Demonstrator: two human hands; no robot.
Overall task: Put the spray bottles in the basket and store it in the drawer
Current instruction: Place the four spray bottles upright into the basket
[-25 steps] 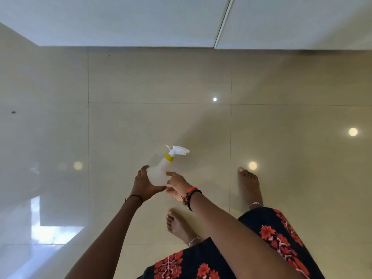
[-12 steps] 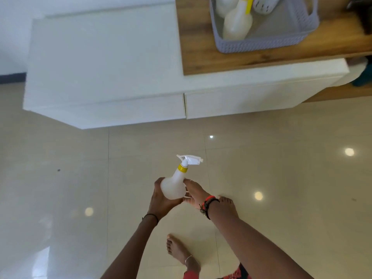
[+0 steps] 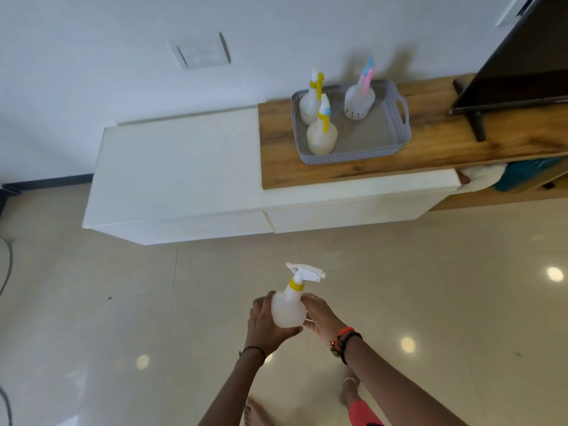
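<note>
While view tilts up: basket (image 3: pixel 399 142) w/ 3 bottles now fully seen on wood top's left end.
Hands: left hand (image 3: pixel 264 324) & right hand (image 3: pixel 319 318) still wrapped round spray bottle (image 3: pixel 289 309).

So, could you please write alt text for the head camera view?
Both hands, left hand and right hand, hold a white spray bottle above a tiled floor. Ahead, a grey basket with three spray bottles sits on a wooden top over white drawers.

left hand (image 3: pixel 265 322), right hand (image 3: pixel 319 319), both cupped, arms extended
</note>
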